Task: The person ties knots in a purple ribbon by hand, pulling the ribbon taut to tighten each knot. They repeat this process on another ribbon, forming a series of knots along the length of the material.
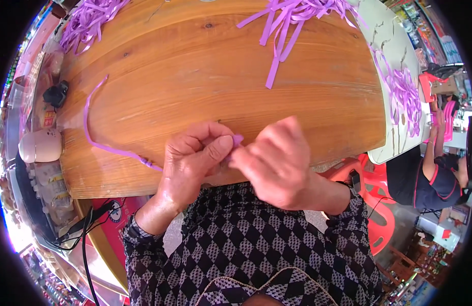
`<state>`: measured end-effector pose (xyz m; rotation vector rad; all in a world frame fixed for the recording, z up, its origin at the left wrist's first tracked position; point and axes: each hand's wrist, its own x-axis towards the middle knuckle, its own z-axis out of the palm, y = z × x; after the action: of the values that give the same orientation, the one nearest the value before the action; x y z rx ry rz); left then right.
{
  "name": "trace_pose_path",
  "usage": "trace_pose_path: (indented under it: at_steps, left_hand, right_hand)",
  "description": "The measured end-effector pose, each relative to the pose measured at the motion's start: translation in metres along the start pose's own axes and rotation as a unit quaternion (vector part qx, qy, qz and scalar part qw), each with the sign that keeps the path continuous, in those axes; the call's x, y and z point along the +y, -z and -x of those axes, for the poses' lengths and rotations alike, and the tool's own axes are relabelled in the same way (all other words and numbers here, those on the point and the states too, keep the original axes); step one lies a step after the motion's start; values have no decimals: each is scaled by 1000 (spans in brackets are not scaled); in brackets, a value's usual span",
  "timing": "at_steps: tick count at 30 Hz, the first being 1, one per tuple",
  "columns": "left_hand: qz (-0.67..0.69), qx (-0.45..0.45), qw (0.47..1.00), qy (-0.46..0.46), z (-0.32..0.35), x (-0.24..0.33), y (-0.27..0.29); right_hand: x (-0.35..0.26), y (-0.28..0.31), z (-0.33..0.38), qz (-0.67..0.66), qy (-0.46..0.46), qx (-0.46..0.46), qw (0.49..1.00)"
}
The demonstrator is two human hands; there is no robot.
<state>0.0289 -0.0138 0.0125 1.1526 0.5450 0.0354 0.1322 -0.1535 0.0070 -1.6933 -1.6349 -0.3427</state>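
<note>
- While both hands are meeting at the near edge of the wooden table (205,66), the left hand (195,160) is pinching one end of a purple ribbon (100,145) between thumb and fingers.
- Right hand (276,160) is curling narrow right against it, fingertips touching the same ribbon end; it's a bit blurry.
- Ribbon is trailing left across the wood in a long loop.
- More ribbon bundles (292,15) are lying along the far edge, another pile (404,94) on a pale table (394,38) to the right.
- Red plastic stool (376,204) is sitting beside the table, and another person (424,176) in dark clothes is sitting nearby.
</note>
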Motion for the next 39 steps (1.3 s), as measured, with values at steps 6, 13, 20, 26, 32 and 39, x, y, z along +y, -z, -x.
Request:
trace_pose_path:
  at_steps: [6,13,20,26,32,39]
  left_hand:
    - [-56,-101,993,28,9,11,1]
    - [-112,-49,989,-86,13,5,-7]
    - [-232,8,939,-255,14,-16,-6]
    - [-202,29,938,-280,20,-17,-11]
    - [-247,51,921,-296,25,-19,-3]
    - [-75,81,973,-202,28,-17,-11]
  right_hand:
    - [5,9,-5,-49,-86,15,995]
    - [-4,-7,5,-237,-227,62,943]
    - [-17,-12,3,-533,-428,110,722]
    - [-9,-10,4,-591,-467,45,656]
    - [-15,-11,1,-643,-482,52,592]
    - [-24,-8,-1,-644,-482,84,588]
